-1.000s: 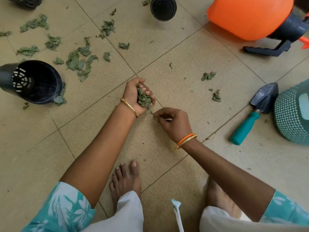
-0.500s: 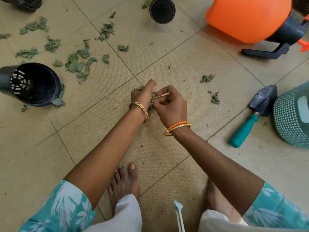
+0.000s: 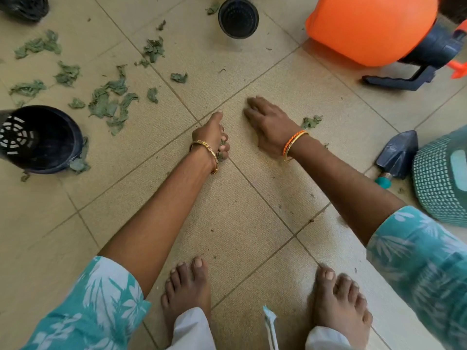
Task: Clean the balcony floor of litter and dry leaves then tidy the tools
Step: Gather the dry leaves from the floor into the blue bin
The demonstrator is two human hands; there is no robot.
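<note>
My left hand (image 3: 211, 133) is curled around a bunch of dry green leaves (image 3: 222, 154), low over the beige floor tiles. My right hand (image 3: 269, 122) lies flat on the floor just to its right, fingers straight and pointing away from me, holding nothing. A small leaf (image 3: 311, 121) lies right beside my right wrist. Several more dry leaves (image 3: 108, 104) are scattered over the tiles at the upper left. A hand trowel (image 3: 395, 155) with a teal handle lies on the floor at the right, partly hidden behind my right forearm.
A black pot (image 3: 38, 138) lies on its side at the left. A smaller black pot (image 3: 238, 17) sits at the top, another (image 3: 24, 6) in the top-left corner. An orange sprayer (image 3: 371, 29) lies top right, a teal mesh basket (image 3: 444, 178) at the right edge. My bare feet (image 3: 188, 286) are below.
My right hand has left the left hand, where it was pressing leaves in, and now lies flat on the floor further right. My left hand still holds the leaves.
</note>
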